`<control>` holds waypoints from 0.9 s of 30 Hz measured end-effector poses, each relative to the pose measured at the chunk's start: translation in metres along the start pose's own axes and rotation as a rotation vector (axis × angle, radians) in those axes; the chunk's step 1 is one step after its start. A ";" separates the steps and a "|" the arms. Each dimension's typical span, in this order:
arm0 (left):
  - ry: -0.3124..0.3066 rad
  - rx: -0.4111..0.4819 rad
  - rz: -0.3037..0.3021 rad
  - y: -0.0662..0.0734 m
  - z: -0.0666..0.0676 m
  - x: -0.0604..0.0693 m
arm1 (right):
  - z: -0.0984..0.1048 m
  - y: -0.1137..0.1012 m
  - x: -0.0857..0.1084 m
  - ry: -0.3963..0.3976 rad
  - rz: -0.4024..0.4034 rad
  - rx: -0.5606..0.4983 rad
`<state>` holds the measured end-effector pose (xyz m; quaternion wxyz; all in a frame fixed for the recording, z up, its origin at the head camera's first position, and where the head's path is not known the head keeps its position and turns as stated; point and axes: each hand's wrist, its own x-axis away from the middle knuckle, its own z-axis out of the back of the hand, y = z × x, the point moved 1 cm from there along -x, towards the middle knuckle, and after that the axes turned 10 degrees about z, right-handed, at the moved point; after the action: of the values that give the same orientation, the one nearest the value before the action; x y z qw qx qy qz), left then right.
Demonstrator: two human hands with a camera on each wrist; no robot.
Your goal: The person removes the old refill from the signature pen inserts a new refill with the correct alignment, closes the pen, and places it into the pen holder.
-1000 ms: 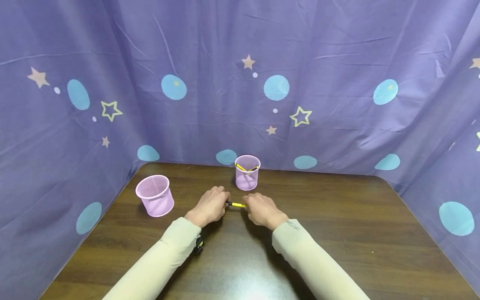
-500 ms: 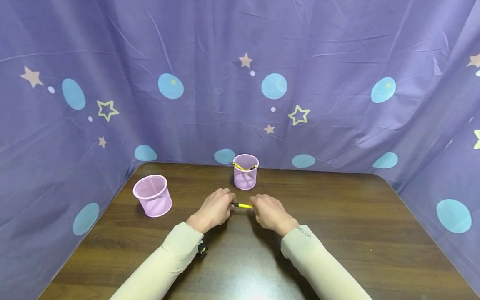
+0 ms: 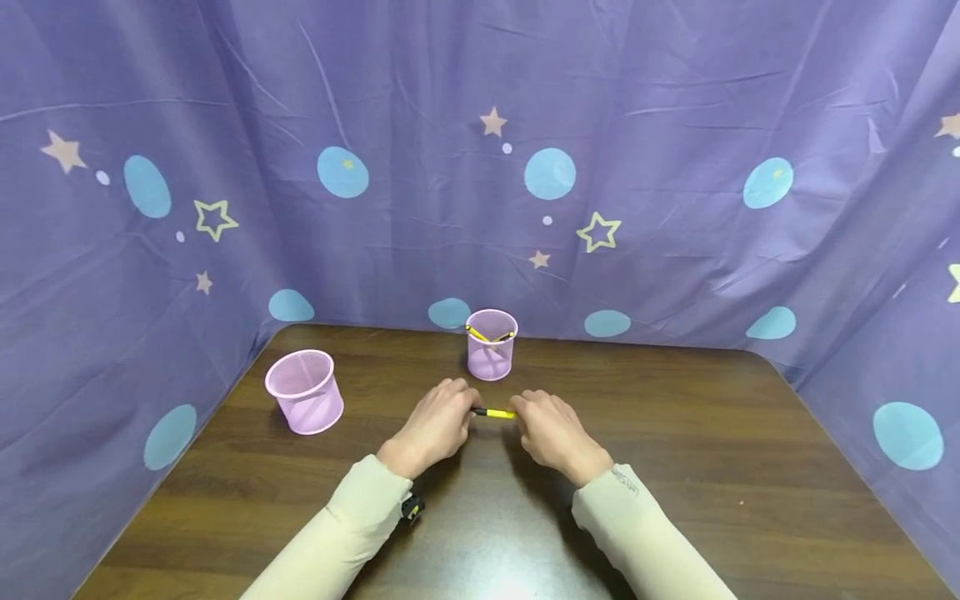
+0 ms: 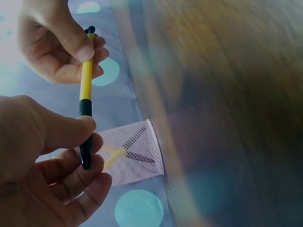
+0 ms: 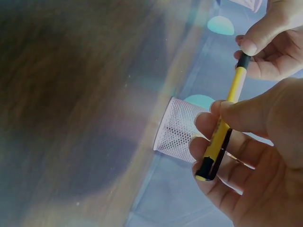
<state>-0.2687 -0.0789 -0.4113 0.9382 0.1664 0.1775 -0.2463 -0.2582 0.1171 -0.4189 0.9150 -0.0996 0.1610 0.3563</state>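
Observation:
A yellow and black pen (image 3: 495, 413) is held level between both hands, above the table. My left hand (image 3: 437, 423) pinches its black tip end with thumb and fingers; the left wrist view shows the dark tip of the pen (image 4: 85, 153) poking past the fingers. My right hand (image 3: 557, 433) pinches the yellow barrel near the clip end, and in the right wrist view the black clip and end of the pen (image 5: 211, 158) lie across the fingers. Just behind the hands stands a pink mesh cup (image 3: 490, 360) with several yellow and black pens inside.
A second pink mesh cup (image 3: 313, 412) stands at the left of the brown wooden table (image 3: 712, 450). A purple curtain (image 3: 450, 183) with stars and blue dots hangs behind and at both sides of the table.
Both hands, with the pen between them, have shifted a little to the right. Their hold on the pen looks the same, and both cups stand where they were.

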 end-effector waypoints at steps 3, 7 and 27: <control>0.000 -0.003 0.003 0.003 0.001 0.001 | 0.002 0.000 0.002 0.027 0.008 0.012; 0.002 0.006 0.009 0.006 0.002 0.004 | 0.003 -0.001 0.005 0.057 0.009 0.011; 0.036 0.086 -0.007 0.017 -0.001 -0.004 | 0.011 0.004 0.016 0.118 -0.015 0.045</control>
<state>-0.2639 -0.0632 -0.4066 0.9260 0.2103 0.1842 -0.2539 -0.2474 0.1331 -0.4151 0.9085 -0.1008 0.2221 0.3393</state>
